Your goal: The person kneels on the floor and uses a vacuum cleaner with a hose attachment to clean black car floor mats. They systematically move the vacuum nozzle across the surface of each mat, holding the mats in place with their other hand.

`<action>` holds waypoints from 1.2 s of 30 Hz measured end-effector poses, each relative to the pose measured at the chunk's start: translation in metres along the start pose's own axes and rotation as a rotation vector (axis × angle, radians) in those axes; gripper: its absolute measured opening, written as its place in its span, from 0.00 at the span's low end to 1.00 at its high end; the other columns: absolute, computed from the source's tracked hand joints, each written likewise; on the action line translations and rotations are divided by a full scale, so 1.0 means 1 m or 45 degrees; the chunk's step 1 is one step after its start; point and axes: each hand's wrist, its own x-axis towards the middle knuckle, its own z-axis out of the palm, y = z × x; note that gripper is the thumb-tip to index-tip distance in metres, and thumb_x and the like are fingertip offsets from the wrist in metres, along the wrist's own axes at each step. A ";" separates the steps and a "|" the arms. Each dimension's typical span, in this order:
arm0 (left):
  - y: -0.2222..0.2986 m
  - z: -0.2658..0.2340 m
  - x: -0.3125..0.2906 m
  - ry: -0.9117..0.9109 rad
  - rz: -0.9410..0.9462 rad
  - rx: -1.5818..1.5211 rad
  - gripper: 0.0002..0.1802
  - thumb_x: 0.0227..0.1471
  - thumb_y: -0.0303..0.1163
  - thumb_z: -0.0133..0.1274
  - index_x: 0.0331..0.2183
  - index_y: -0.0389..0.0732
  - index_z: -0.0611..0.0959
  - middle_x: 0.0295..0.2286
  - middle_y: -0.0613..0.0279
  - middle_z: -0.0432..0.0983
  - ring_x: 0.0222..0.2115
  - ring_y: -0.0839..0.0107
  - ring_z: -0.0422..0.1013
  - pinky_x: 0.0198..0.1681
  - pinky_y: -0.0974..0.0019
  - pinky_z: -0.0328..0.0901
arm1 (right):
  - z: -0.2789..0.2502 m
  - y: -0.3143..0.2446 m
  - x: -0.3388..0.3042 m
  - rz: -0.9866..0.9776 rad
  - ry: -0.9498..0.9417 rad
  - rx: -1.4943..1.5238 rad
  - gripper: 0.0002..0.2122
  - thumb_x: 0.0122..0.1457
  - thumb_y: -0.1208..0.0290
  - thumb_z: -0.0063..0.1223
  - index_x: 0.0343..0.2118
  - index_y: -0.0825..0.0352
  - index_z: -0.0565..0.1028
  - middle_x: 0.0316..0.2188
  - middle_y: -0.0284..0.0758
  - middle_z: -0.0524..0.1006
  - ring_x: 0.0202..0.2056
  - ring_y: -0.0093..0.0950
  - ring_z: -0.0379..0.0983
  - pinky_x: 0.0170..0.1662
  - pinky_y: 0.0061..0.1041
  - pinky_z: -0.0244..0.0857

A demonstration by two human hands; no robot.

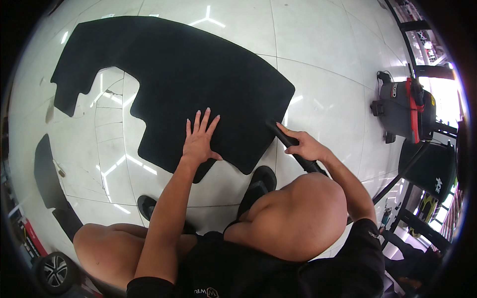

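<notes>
A large black floor mat point(189, 74) with a cut-out on its left side lies flat on the glossy white tiled floor point(323, 64). My left hand point(199, 139) rests palm down on the mat's near edge, fingers spread. My right hand point(305, 146) grips a black vacuum nozzle tube point(285, 139), whose tip touches the mat's right near corner. I am squatting, with my knees and black shoes below the hands.
A grey and red canister vacuum point(405, 107) stands at the right, its hose running toward me. A dark folding stand point(430, 171) sits behind it. Another black mat piece point(47, 174) lies at the left, and a car wheel point(54, 270) shows at the lower left.
</notes>
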 end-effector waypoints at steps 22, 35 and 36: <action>0.076 -0.008 0.020 -0.154 -0.415 0.110 0.70 0.48 0.65 0.73 0.75 0.35 0.56 0.75 0.31 0.40 0.75 0.27 0.43 0.66 0.14 0.52 | -0.007 0.070 0.016 0.080 0.477 0.478 0.43 0.56 0.73 0.59 0.78 0.55 0.61 0.68 0.37 0.69 0.62 0.29 0.68 0.66 0.27 0.59; 0.087 0.018 0.006 -0.121 -0.245 0.142 0.85 0.38 0.69 0.75 0.78 0.40 0.40 0.76 0.30 0.25 0.75 0.24 0.31 0.65 0.17 0.57 | 0.036 0.040 0.006 0.351 0.382 0.078 0.44 0.56 0.70 0.60 0.78 0.40 0.60 0.48 0.54 0.83 0.47 0.45 0.83 0.56 0.42 0.72; 0.087 0.021 0.004 -0.115 -0.245 0.147 0.86 0.38 0.69 0.74 0.78 0.40 0.40 0.76 0.30 0.25 0.75 0.24 0.32 0.65 0.17 0.57 | 0.033 0.018 0.005 0.466 0.400 0.008 0.45 0.56 0.70 0.62 0.78 0.41 0.58 0.44 0.57 0.83 0.47 0.48 0.83 0.56 0.43 0.72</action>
